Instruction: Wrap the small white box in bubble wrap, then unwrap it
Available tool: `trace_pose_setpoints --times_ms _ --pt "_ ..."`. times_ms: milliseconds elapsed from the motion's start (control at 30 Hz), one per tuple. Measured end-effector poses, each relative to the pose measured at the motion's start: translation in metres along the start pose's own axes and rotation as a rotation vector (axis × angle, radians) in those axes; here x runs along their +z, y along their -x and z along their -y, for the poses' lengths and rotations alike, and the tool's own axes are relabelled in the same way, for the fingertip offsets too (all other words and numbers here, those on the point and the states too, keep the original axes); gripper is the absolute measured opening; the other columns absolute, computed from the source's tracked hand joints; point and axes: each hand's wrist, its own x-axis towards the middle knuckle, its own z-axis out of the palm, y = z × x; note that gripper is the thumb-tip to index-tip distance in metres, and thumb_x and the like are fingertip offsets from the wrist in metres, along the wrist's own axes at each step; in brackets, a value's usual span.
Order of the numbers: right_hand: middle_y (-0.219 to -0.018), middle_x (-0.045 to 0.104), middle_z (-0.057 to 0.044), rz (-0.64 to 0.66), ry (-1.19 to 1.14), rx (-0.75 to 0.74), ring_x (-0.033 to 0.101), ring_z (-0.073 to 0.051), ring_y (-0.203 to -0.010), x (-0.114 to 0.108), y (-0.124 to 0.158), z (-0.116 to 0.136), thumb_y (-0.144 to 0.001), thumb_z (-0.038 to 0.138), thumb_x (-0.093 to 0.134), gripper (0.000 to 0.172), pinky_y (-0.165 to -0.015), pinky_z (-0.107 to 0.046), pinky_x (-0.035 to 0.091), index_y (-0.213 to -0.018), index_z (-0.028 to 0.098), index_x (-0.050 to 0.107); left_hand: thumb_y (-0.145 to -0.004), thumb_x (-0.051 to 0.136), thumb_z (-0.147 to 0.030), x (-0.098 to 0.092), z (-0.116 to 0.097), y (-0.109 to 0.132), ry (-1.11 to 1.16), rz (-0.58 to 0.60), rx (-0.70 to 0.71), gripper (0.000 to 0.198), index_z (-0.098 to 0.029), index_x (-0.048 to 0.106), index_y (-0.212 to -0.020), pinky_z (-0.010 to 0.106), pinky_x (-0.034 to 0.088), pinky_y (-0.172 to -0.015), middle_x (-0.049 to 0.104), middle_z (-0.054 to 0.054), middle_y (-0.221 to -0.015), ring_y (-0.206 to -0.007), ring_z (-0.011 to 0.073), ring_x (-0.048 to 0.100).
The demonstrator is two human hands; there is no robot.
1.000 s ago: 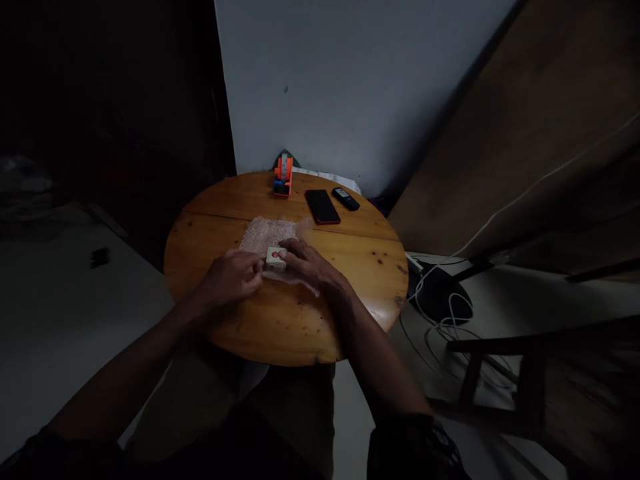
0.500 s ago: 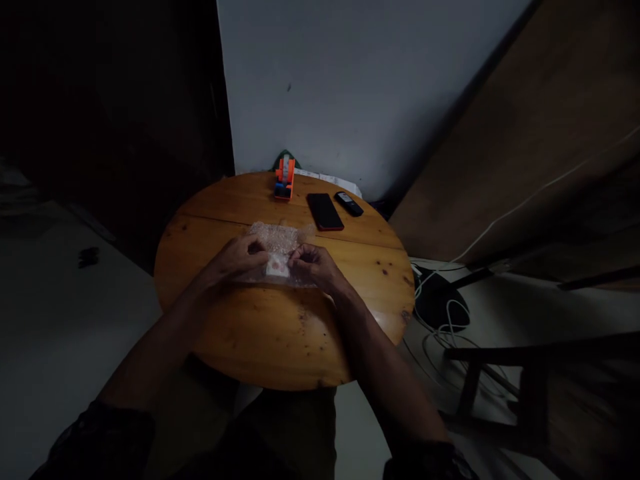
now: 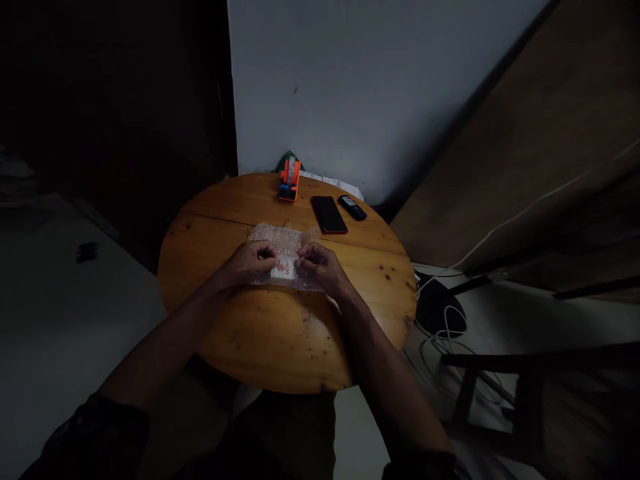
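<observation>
A sheet of bubble wrap [image 3: 273, 235] lies on the round wooden table, in front of my body. On its middle sits a small white box-like item [image 3: 283, 268] with reddish marks; what it is exactly is too dim to tell. My left hand [image 3: 253, 260] is closed in a pinch at the item's left side, on the bubble wrap. At the right side my right hand [image 3: 321, 267] has its thumb and fingers pinched together on the wrap too. Both hands partly cover the sheet's side edges.
At the table's [image 3: 280, 347] far side stand an orange tape dispenser [image 3: 290, 179], a black smartphone [image 3: 329, 215] and a dark keypad phone [image 3: 353, 207]. A wall rises behind. Pale cables [image 3: 450, 327] and a dark wooden stool [image 3: 500, 363] are on the floor at right.
Both hands stay around the small white item with slight finger shifts; the left fingertips now lie closer over its left edge. The view has shifted slightly.
</observation>
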Motion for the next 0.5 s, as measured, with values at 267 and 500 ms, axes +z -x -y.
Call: trace_pose_setpoints --times_ms 267,500 --pt "-0.070 0.058 0.002 -0.090 0.359 -0.134 0.052 -0.014 -0.062 -0.008 -0.001 -0.004 -0.071 0.040 0.073 0.029 -0.060 -0.027 0.040 -0.088 0.019 0.060 -0.063 0.063 -0.040 0.002 0.002 -0.003 0.006 -0.009 0.011 0.025 -0.016 0.061 -0.070 0.022 0.032 -0.052 0.053 -0.003 -0.063 -0.057 0.0100 0.044" --pt "-0.112 0.070 -0.010 -0.018 1.074 -0.601 0.056 -0.026 -0.108 0.013 0.020 0.016 -0.090 0.026 0.057 0.020 -0.094 -0.041 0.034 -0.101 0.021 0.072 -0.064 0.064 -0.039 0.002 0.008 -0.005 0.019 -0.015 0.006 0.023 -0.018 0.060 -0.070 0.023 0.033 -0.053 0.051 -0.004 -0.062 -0.057 0.0107 0.044"
